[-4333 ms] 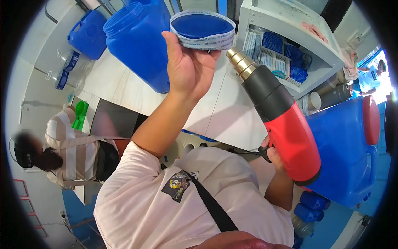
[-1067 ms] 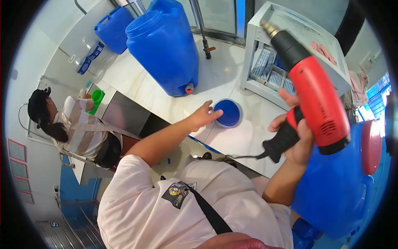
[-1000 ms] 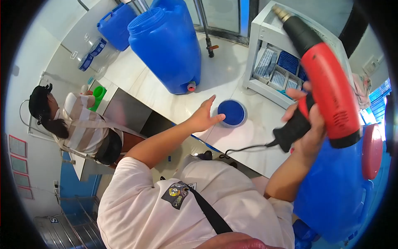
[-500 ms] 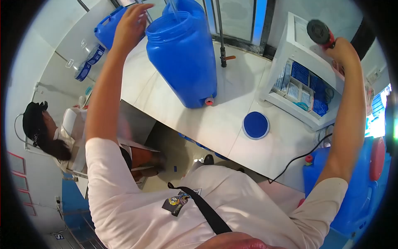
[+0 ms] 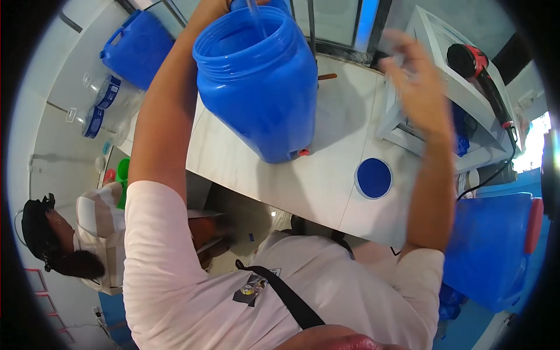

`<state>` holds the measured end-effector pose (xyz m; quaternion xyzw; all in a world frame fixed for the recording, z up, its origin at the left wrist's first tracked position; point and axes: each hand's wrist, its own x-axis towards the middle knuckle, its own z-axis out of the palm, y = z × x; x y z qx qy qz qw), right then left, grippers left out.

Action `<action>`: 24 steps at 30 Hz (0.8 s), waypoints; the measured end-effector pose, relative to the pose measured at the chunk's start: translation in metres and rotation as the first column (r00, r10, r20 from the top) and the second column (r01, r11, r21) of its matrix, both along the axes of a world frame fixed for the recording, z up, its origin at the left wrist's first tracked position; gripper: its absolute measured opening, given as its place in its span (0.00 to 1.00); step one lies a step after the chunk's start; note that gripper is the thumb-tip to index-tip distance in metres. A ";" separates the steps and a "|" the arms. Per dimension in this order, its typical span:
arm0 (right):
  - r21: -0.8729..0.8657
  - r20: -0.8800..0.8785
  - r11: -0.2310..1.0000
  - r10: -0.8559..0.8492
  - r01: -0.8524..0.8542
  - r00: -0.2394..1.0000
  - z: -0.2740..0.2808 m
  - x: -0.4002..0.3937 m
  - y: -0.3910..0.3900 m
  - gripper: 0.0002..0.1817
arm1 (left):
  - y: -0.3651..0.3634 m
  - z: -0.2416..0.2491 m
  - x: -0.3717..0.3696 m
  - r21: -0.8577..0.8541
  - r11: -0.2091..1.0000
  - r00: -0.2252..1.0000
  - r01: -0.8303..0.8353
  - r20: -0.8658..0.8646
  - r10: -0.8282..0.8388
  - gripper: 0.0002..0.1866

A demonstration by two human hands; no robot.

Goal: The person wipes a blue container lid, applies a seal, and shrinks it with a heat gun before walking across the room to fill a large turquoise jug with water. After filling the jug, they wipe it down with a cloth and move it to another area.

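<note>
A large blue water jug stands uncapped on the white counter, mouth tilted toward me in this view. A clear stream of water runs into its opening. My left hand is at the top edge of the view, beside the jug's mouth; its fingers are mostly hidden. To the right of the jug my right hand hangs in the air, blurred, fingers apart and holding nothing. A red and black hair dryer lies on top of the white cabinet. Near the counter's front lies a round blue lid with a pale rim.
Another blue jug and clear plastic bottles stand at the left. A blue container with a red cap is at the right, near the dryer's black cord. A person is at the lower left.
My right hand has let go of the hair dryer, now lying on the cabinet, and moved left toward the jug. My left hand has moved right to beside the jug's mouth.
</note>
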<state>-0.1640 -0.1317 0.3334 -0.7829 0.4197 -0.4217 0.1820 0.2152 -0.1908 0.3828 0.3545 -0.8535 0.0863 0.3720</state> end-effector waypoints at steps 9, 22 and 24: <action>0.717 0.526 0.630 -0.208 -0.299 0.825 -0.208 0.117 -0.097 0.30 | 0.015 -0.003 0.006 -0.213 0.921 0.925 -0.325 0.131 0.357 0.12; -0.475 0.275 0.830 -0.174 0.291 0.946 0.089 -0.110 0.006 0.13 | 0.032 -0.005 -0.030 -0.078 0.966 0.967 -0.244 -0.096 0.237 0.20; -0.519 -0.027 0.719 -0.554 0.462 0.832 0.120 -0.180 -0.005 0.13 | 0.031 -0.007 -0.030 -0.060 0.964 0.960 -0.260 -0.125 0.252 0.20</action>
